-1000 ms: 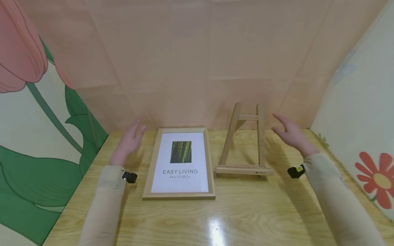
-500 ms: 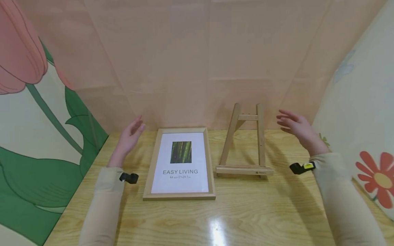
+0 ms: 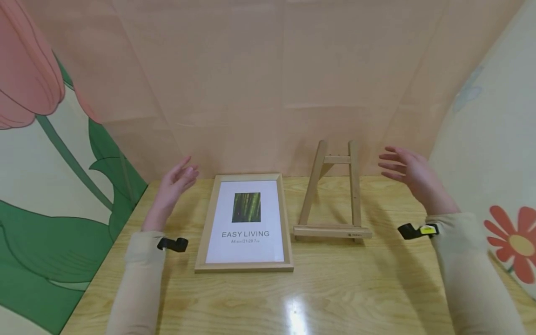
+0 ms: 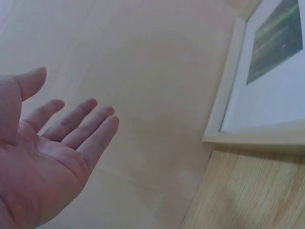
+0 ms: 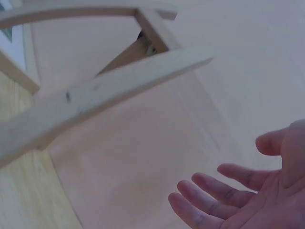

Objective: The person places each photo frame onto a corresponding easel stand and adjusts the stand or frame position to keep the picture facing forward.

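Observation:
My left hand (image 3: pixel 172 187) is raised to the left of a picture frame (image 3: pixel 202 232), fingers relaxed and holding nothing. The frame lies flat on the table, with a light wood border and a white insert reading "EASY LIVING" below a dark green picture. In the left wrist view, the palm of the left hand (image 4: pixel 45 171) faces up, apart from the frame (image 4: pixel 226 90). A small wooden easel (image 3: pixel 332 231) stands right of the frame. Beyond the easel my right hand (image 3: pixel 414 179) is raised with loosely bent fingers, nothing in it. The right wrist view shows the easel (image 5: pixel 109 90) close by this hand (image 5: pixel 252 200).
The wood-grain table (image 3: pixel 234 302) meets a pinkish cloth backdrop (image 3: pixel 251 93) behind the frame and easel. Panels with a painted tulip (image 3: pixel 29 60) and a red flower (image 3: pixel 519 245) stand at the left and right sides. Black cameras (image 3: pixel 173 244) sit at the wrists.
My right hand has moved right, away from the easel, and turned. My left hand has rotated slightly, its fingers shifting. The frame and easel have stayed in place.

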Motion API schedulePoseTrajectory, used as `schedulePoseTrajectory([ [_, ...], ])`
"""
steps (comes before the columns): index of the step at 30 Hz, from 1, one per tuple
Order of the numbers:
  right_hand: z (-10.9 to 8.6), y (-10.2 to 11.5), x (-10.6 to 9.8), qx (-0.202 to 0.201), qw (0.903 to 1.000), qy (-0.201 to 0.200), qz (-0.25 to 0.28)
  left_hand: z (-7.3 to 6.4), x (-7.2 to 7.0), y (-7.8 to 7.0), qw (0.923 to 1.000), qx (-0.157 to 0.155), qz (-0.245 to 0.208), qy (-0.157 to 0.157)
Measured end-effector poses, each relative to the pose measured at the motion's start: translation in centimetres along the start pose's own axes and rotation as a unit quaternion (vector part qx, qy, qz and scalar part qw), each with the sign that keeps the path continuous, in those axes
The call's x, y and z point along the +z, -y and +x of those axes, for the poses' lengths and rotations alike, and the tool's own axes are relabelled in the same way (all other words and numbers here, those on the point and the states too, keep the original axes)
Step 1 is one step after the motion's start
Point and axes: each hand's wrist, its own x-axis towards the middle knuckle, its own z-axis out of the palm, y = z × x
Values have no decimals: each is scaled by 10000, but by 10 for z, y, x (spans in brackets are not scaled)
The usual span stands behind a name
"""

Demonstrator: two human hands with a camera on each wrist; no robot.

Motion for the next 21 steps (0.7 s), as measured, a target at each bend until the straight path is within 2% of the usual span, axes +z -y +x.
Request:
schedulePoseTrajectory([
  [3, -4, 5, 3, -10, 9984, -18, 558, -1, 1, -2, 9990, -73, -434, 110],
  [7, -8, 14, 6, -42, 9900, -23, 1407, 0, 0, 0, 9957, -167, -898, 130],
  [10, -10, 19, 8, -166, 9844, 105, 1747, 2, -2, 3, 9926, -160, -1198, 123],
  [15, -13, 23, 12, -433, 9730, 478, 2216, 3, -3, 4, 9887, -92, -1489, 140],
  [21, -16, 32, 25, -515, 9693, 663, 2309, 1, -2, 0, 9859, -142, -1655, 195],
])
